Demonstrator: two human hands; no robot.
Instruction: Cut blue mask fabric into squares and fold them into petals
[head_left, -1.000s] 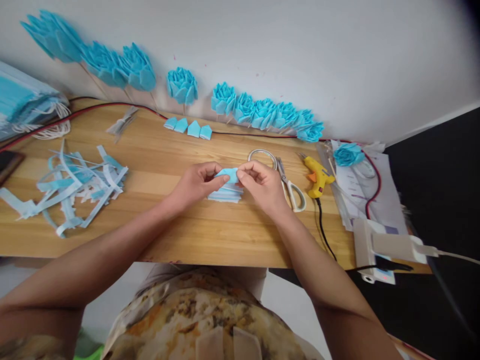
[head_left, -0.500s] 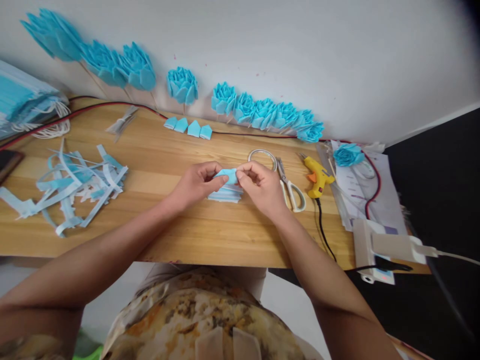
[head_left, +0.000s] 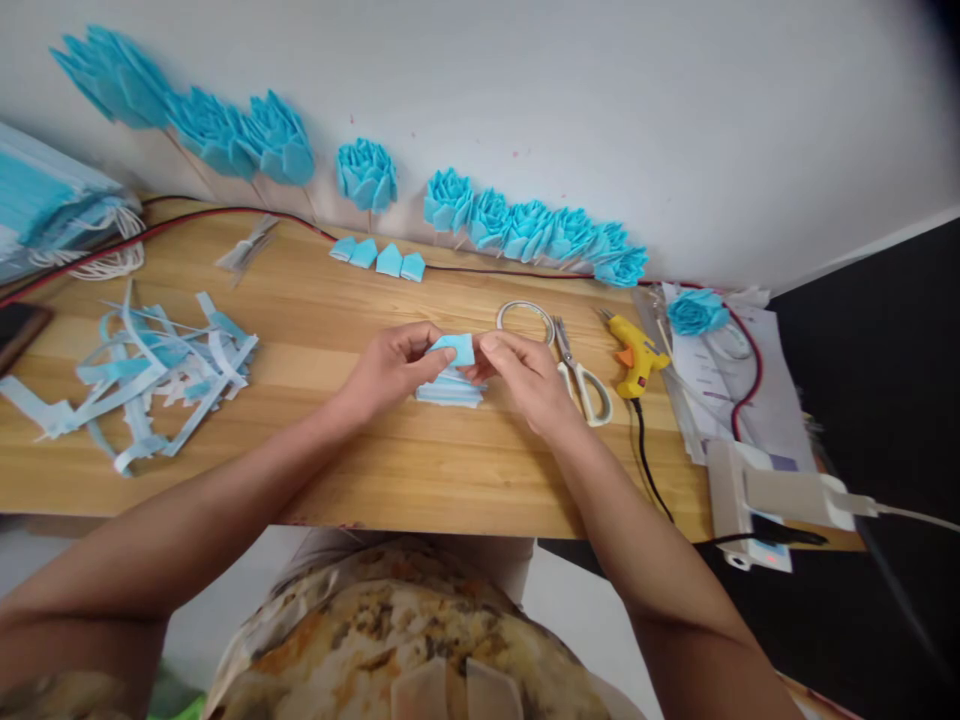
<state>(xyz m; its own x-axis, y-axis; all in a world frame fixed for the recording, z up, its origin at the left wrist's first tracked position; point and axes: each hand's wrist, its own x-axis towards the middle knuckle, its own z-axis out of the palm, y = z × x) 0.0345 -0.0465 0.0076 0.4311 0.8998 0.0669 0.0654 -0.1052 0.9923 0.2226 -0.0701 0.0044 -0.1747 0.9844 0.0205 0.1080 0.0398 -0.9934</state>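
My left hand (head_left: 394,368) pinches a small folded piece of blue mask fabric (head_left: 459,349) between thumb and fingers. One corner of the piece looks folded over. My right hand (head_left: 525,375) is just beside the piece's right edge, its fingers loosely curled and a little apart, with nothing visible in them. Beneath both hands lies a stack of pale blue and white fabric pieces (head_left: 450,390) on the wooden table (head_left: 420,470). Several folded blue petals (head_left: 388,260) form a row farther back.
Scissors (head_left: 577,375), a tape roll (head_left: 525,305) and a yellow glue gun (head_left: 635,352) are at right, near a power strip (head_left: 739,490). Fabric scraps (head_left: 150,370) and masks (head_left: 52,205) lie left. Blue fabric flowers (head_left: 367,175) on sticks line the wall.
My right thumb and fingers have come off the right edge of the folded fabric piece and spread slightly. My left hand still pinches it in nearly the same place.
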